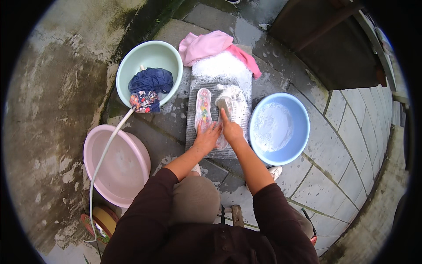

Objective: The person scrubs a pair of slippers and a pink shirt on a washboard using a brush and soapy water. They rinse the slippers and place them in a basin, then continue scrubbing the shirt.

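Two insoles lie side by side on a ridged grey washing slab (192,94). The left insole (204,103) has a colourful pattern. White suds cover part of the right insole (228,102). My left hand (207,139) rests on their near ends with its fingers spread, pressing them against the ridges. In my right hand (233,132) is a scrubbing brush (223,106), its block set on the upper part of the right insole and my index finger stretched along it. The bristles are hidden underneath. Thick foam (220,66) lies at the slab's far end.
Pink cloth (204,46) drapes over the slab's far edge. A blue basin (303,127) of sudsy water stands right. At left are a pale green basin (124,66) holding dark blue floral fabric (151,81), a pink basin (94,145), a white hose (103,156) and a stained wall (57,119).
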{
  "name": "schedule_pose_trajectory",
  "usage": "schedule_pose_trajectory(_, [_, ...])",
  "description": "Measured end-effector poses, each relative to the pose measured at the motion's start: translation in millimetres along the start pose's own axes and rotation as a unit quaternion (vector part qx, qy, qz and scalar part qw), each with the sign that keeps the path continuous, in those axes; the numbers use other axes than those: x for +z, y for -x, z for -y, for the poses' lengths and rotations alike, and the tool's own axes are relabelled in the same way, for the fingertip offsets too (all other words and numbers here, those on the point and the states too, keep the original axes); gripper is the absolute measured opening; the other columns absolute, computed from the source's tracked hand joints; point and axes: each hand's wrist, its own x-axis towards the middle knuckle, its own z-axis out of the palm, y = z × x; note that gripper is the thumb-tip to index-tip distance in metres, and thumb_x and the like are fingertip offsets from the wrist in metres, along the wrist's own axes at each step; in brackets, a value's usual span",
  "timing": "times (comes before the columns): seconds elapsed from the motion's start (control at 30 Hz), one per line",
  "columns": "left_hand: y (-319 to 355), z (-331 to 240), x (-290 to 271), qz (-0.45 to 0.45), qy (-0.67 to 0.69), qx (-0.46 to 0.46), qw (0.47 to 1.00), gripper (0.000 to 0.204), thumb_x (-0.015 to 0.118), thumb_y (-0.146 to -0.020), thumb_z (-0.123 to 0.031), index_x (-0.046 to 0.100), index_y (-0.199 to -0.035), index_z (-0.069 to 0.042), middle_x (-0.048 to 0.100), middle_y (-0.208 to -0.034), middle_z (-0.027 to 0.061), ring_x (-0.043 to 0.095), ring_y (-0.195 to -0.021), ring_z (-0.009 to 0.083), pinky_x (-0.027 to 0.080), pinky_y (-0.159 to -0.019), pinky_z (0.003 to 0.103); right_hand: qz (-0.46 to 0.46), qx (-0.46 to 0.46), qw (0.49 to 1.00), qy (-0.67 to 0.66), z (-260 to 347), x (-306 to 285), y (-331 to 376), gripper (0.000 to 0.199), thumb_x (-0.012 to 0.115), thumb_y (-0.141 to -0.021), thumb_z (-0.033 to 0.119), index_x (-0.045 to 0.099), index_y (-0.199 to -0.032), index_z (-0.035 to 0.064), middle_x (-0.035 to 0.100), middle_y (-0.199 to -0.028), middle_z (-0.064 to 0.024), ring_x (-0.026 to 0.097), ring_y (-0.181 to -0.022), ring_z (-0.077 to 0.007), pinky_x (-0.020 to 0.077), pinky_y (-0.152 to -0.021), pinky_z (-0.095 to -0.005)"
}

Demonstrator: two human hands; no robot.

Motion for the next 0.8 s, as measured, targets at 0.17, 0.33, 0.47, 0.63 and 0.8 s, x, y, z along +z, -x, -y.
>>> schedule_pose_trajectory(0.17, [-9, -4, 4, -0.064, -0.030, 0.017, 0.997, 0.086, 0.067, -0.079, -0.047, 0.028, -0.149, -0.015, 0.020, -0.157, -0.0028, 0.016, -0.145, 0.0194, 0.026, -0.103, 0.069, -0.024, 0.005, 1.000, 0.010, -20, -30, -29, 0.066, 0.042, -0.095, 0.023, 0.010, -0.152, 0.0310, 0.066, -0.093, -0.0275, 0.067, -0.086, -0.0408, 0.0522, -0.075, -0.0501])
schedule_pose_trajectory(0.33, [-10, -5, -3, -0.006, -0.021, 0.011, 1.000, 0.084, 0.066, -0.080, -0.048, 0.030, -0.148, -0.015, 0.021, -0.156, -0.0029, 0.015, -0.145, 0.0190, 0.026, -0.103, 0.069, -0.030, 0.017, 0.999, -0.021, -3, -8, -15, 0.066, 0.043, -0.094, 0.022, 0.012, -0.152, 0.0306, 0.067, -0.091, -0.0271, 0.067, -0.083, -0.0404, 0.0527, -0.073, -0.0496])
schedule_pose_trajectory(0.47, [-2, 7, 9, -0.020, -0.040, -0.001, 0.999, 0.084, 0.065, -0.080, -0.051, 0.030, -0.148, -0.015, 0.022, -0.155, -0.0028, 0.017, -0.144, 0.0187, 0.025, -0.103, 0.069, 0.027, -0.009, 1.000, -0.008, 8, -4, 15, 0.067, 0.043, -0.094, 0.022, 0.012, -0.152, 0.0311, 0.068, -0.092, -0.0252, 0.068, -0.084, -0.0386, 0.0533, -0.074, -0.0487])
schedule_pose_trajectory(0.63, [-11, -8, 7, -0.048, -0.055, 0.024, 0.997, 0.086, 0.063, -0.080, -0.053, 0.029, -0.149, -0.015, 0.021, -0.156, -0.0021, 0.017, -0.144, 0.0186, 0.025, -0.103, 0.069, -0.047, 0.042, 0.997, -0.033, -12, -37, -32, 0.069, 0.046, -0.092, 0.020, 0.013, -0.152, 0.0304, 0.067, -0.096, -0.0246, 0.068, -0.087, -0.0378, 0.0534, -0.076, -0.0480])
schedule_pose_trajectory(0.8, [-5, 7, 9, -0.026, -0.040, 0.012, 0.999, 0.086, 0.063, -0.081, -0.052, 0.028, -0.149, -0.013, 0.019, -0.157, -0.0015, 0.015, -0.145, 0.0191, 0.026, -0.102, 0.069, 0.028, -0.014, 0.999, -0.011, 9, 6, 25, 0.068, 0.043, -0.093, 0.018, 0.011, -0.152, 0.0309, 0.067, -0.093, -0.0263, 0.068, -0.082, -0.0395, 0.0528, -0.073, -0.0497])
